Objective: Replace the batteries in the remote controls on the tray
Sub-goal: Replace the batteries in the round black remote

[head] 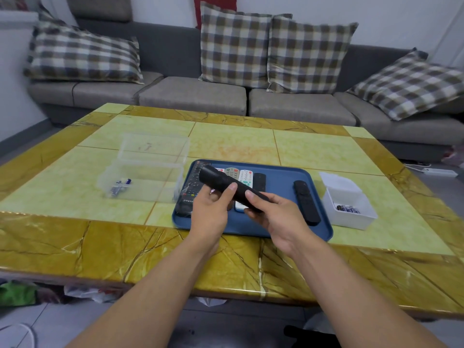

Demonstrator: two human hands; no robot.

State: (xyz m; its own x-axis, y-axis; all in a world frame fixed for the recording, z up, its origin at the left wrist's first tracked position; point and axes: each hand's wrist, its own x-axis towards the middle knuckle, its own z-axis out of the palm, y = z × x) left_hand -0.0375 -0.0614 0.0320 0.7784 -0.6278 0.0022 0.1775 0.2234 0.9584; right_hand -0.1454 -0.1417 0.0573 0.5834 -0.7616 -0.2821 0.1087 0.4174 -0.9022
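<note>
Both hands, left hand (209,209) and right hand (275,212), grip one black remote (227,185) above the tray's (283,175) near-left part, back upward, cover seemingly shut; other remotes (244,178) lie across the tray; most replacing probably remains

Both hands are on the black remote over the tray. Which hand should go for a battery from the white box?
Probably the right hand. The white box with batteries sits beside the tray on the right, nearer that hand. The left hand has a grip on the middle of the black remote and could keep it.
</note>
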